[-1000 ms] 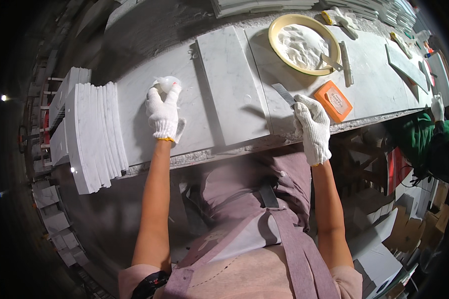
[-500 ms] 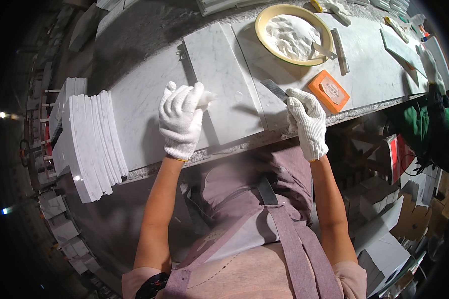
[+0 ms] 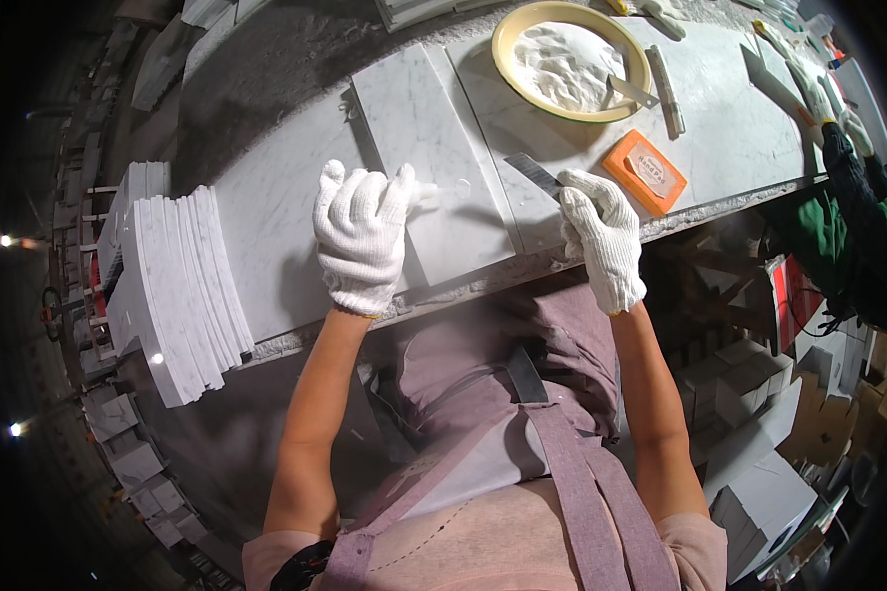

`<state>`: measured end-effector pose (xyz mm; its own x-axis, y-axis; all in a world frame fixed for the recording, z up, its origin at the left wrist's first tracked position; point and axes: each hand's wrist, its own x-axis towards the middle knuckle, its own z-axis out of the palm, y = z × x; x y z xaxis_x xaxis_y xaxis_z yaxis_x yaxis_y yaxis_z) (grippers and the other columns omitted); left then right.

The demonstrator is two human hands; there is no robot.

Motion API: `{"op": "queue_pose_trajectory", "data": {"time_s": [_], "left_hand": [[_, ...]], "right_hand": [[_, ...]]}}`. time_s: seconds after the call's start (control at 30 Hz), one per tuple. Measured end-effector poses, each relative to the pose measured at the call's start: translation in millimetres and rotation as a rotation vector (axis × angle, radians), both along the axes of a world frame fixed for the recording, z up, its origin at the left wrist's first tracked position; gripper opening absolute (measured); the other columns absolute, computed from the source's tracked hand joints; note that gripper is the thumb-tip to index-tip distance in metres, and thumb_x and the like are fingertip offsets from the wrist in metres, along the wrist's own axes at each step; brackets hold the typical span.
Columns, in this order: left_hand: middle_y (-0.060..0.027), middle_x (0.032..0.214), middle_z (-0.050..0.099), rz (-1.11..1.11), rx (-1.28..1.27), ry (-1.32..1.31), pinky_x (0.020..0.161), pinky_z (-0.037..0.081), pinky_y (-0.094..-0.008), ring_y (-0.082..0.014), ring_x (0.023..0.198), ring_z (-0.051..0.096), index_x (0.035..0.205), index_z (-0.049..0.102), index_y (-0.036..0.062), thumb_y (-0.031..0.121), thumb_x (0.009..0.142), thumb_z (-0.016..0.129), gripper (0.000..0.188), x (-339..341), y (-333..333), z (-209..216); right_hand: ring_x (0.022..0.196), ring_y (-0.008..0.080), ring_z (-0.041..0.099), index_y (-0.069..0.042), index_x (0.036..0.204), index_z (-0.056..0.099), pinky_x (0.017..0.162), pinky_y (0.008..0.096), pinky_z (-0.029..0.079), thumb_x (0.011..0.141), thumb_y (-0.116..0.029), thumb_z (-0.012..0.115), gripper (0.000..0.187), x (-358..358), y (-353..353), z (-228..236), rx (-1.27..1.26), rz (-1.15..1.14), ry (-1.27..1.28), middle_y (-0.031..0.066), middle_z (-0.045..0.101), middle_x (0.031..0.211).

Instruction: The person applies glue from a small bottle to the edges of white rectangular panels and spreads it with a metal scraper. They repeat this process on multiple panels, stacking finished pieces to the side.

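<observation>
My left hand [image 3: 362, 238], in a white knit glove, is closed around a small translucent white bottle [image 3: 425, 195], mostly hidden by the fingers. Its tip points right above a grey-veined marble slab [image 3: 404, 113]. A small clear round spot [image 3: 463, 187] shows on that slab. My right hand [image 3: 603, 241], gloved the same way, pinches a putty knife [image 3: 532, 174] whose flat grey blade points up and left over the slab's right side. Just beyond the right hand lies an orange block-shaped packet [image 3: 645, 171] with a pale label.
A yellow-rimmed bowl [image 3: 504, 61] of white powder holds another scraper [image 3: 632, 92]. A pale stick [image 3: 667, 91] lies beside it. Stacked marble tiles [image 3: 182, 286] stand at the left bench end. A co-worker's gloved hand [image 3: 808, 89] works at the far right.
The bottle's tip has swung out to the right and shows more clearly. My right hand keeps its grip on the putty knife. The co-worker's gloved hands and marble strip have shifted.
</observation>
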<state>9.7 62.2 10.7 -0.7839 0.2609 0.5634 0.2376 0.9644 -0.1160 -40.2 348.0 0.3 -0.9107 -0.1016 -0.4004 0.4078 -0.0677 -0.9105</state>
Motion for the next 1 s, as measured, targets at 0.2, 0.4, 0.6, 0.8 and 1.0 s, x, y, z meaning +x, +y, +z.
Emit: {"op": "queue_pose_trajectory", "data": {"time_s": [0.2, 0.4, 0.6, 0.8, 1.0], "left_hand": [[-0.0054, 0.106, 0.062, 0.008, -0.040, 0.001, 0.109, 0.050, -0.0565, -0.0262, 0.104, 0.064, 0.124, 0.076, 0.0126, 0.009, 0.067, 0.087, 0.058, 0.6, 0.4, -1.5], [-0.0049, 0.106, 0.062, -0.008, -0.058, 0.027, 0.107, 0.051, -0.0557, -0.0254, 0.103, 0.064, 0.124, 0.076, 0.0126, 0.009, 0.069, 0.088, 0.057, -2.0, 1.4, -0.9], [-0.0033, 0.101, 0.061, -0.022, -0.048, -0.013, 0.102, 0.053, -0.0545, -0.0234, 0.097, 0.064, 0.121, 0.076, 0.0126, 0.008, 0.069, 0.087, 0.054, -4.4, 0.9, 2.7], [-0.0035, 0.104, 0.061, -0.012, -0.053, -0.021, 0.105, 0.052, -0.0548, -0.0239, 0.105, 0.063, 0.123, 0.076, 0.0135, 0.007, 0.069, 0.088, 0.056, -3.1, 2.3, 2.2], [-0.0036, 0.107, 0.061, -0.005, -0.067, 0.006, 0.108, 0.051, -0.0548, -0.0242, 0.110, 0.062, 0.124, 0.076, 0.0139, 0.007, 0.069, 0.088, 0.057, -1.7, 2.0, -1.3]], "right_hand": [[0.055, 0.0060, 0.057, -0.004, 0.129, 0.071, 0.049, 0.0244, 0.051, 0.103, -0.024, 0.074, 0.033, -0.5, 0.8, -1.8, -0.004, -0.002, 0.012, 0.0006, 0.066, 0.079], [0.054, 0.0058, 0.057, -0.003, 0.129, 0.071, 0.049, 0.0242, 0.050, 0.103, -0.023, 0.073, 0.032, -0.5, -0.4, -0.9, -0.002, -0.010, 0.008, 0.0004, 0.065, 0.078], [0.054, 0.0058, 0.056, -0.003, 0.129, 0.071, 0.049, 0.0240, 0.050, 0.103, -0.023, 0.073, 0.033, -0.6, -0.1, -1.0, -0.001, -0.004, 0.007, 0.0000, 0.065, 0.078], [0.066, 0.0031, 0.056, -0.003, 0.133, 0.069, 0.056, 0.0199, 0.048, 0.104, -0.022, 0.073, 0.035, -0.5, 0.9, -0.1, -0.016, 0.013, -0.011, -0.0007, 0.071, 0.091], [0.055, 0.0060, 0.057, -0.003, 0.130, 0.070, 0.050, 0.0242, 0.049, 0.103, -0.022, 0.074, 0.033, -0.9, -0.8, -0.3, -0.019, -0.009, 0.008, 0.0007, 0.066, 0.078]]}}
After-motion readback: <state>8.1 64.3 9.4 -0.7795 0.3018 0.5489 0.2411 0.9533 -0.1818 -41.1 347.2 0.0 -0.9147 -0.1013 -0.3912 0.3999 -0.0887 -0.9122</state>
